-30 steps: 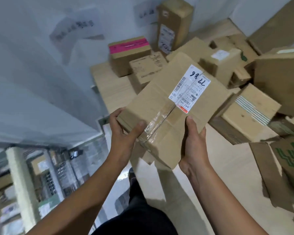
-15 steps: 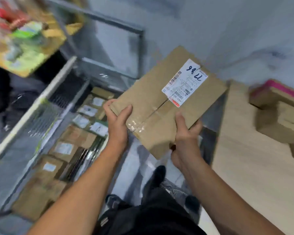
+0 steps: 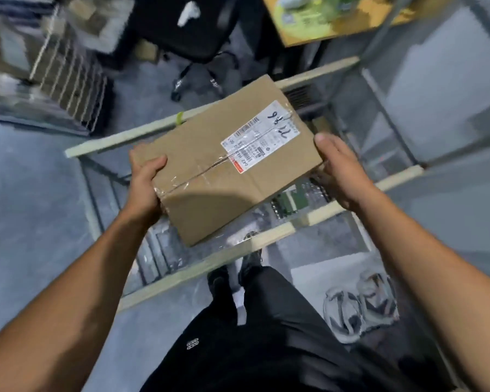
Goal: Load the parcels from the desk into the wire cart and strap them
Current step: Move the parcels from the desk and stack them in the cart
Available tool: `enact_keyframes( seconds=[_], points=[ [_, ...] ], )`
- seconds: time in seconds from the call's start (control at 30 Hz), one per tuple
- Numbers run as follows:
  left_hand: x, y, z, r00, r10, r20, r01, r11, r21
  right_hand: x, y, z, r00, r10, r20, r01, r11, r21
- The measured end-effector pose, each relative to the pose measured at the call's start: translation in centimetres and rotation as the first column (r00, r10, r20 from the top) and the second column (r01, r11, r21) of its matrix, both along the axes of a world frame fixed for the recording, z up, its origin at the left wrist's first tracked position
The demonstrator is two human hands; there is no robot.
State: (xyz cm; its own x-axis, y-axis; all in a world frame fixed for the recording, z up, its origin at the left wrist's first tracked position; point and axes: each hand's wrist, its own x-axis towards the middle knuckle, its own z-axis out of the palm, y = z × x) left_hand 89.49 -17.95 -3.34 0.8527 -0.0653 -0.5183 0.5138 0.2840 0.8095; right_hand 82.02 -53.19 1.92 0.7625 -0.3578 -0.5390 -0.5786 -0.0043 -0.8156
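Note:
I hold a flat brown cardboard parcel (image 3: 210, 176) with a white shipping label and clear tape over the open top of the wire cart (image 3: 266, 239). My left hand (image 3: 145, 179) grips its left end, thumb on top. My right hand (image 3: 337, 171) grips its right edge, thumb on the corner and fingers underneath. The cart's pale padded top rails run diagonally under and behind the parcel. Green and dark parcels lie deep inside the cart, mostly hidden by the box.
A black office chair (image 3: 190, 32) stands on the grey floor beyond the cart. A wire rack (image 3: 68, 69) is at the upper left, a table with green items (image 3: 323, 15) at the upper right. A pair of grey sneakers (image 3: 359, 306) lies by my legs.
I have turned left from the desk to the cart, carrying the parcel. The desk and its boxes have left the view. My right hand has slid from the near edge to the right edge.

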Motion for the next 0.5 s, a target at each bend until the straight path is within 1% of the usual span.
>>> enact_keyframes(
  seconds=[0.07, 0.1, 0.17, 0.2, 0.27, 0.33, 0.37, 0.4, 0.47, 0.5],
  points=[
    [0.2, 2.6, -1.6, 0.998, 0.014, -0.06, -0.012, 0.999, 0.038, 3.8, 2.2, -2.6, 0.972, 0.217, -0.092, -0.207, 0.972, 0.115],
    [0.2, 3.6, -2.6, 0.997, 0.004, -0.072, 0.001, 0.998, 0.066, 5.4, 3.4, -4.1, 0.94, 0.309, -0.142, -0.292, 0.948, 0.13],
    [0.1, 5.2, -4.9, 0.996, 0.008, -0.094, 0.006, 0.99, 0.14, 8.1, 5.9, -7.8, 0.866, 0.447, -0.225, -0.423, 0.894, 0.15],
    [0.1, 6.0, -6.3, 0.994, 0.036, -0.1, -0.018, 0.984, 0.178, 9.2, 7.2, -9.9, 0.831, 0.493, -0.259, -0.462, 0.87, 0.173],
    [0.1, 7.8, -9.5, 0.986, 0.115, -0.124, -0.081, 0.965, 0.251, 10.7, 9.5, -14.5, 0.761, 0.563, -0.323, -0.516, 0.827, 0.225],
    [-0.2, 9.2, -13.6, 0.978, 0.138, -0.157, -0.082, 0.945, 0.317, 11.1, 10.9, -18.9, 0.701, 0.599, -0.387, -0.52, 0.801, 0.297],
    [-0.7, 9.8, -15.9, 0.972, 0.129, -0.196, -0.053, 0.934, 0.352, 10.9, 11.5, -21.1, 0.665, 0.619, -0.418, -0.529, 0.786, 0.321],
    [-1.3, 10.4, -18.2, 0.963, 0.128, -0.239, -0.016, 0.908, 0.419, 10.7, 12.0, -23.3, 0.633, 0.64, -0.436, -0.545, 0.768, 0.336],
    [-2.1, 11.0, -22.5, 0.936, 0.107, -0.334, 0.091, 0.846, 0.525, 10.2, 13.0, -27.5, 0.607, 0.654, -0.452, -0.537, 0.756, 0.373],
    [-2.5, 11.1, -24.3, 0.907, 0.103, -0.409, 0.129, 0.855, 0.502, 9.9, 13.4, -29.3, 0.584, 0.657, -0.477, -0.534, 0.754, 0.384]
  ],
)
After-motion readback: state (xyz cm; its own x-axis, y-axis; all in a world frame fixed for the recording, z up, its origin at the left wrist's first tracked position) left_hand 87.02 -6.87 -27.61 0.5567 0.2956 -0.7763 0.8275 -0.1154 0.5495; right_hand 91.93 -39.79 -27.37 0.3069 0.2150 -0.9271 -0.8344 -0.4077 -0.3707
